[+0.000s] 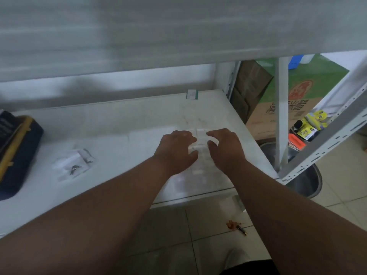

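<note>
Together, the left hand and right hand are gripping a blurred white plastic piece with curled fingers; a screw bag is lying at its nine o'clock.

Motion blur smears the white part, partly hidden by fingers.

The left hand and the right hand meet near the right edge of the white tabletop; both hold a small white plastic piece between them, fingers curled round it; the piece looks blurry; a clear plastic bag with little dark screws lies well apart to the left; a dark blue and yellow tool case sits at the left edge; a small green and white card is at the far edge.
</note>
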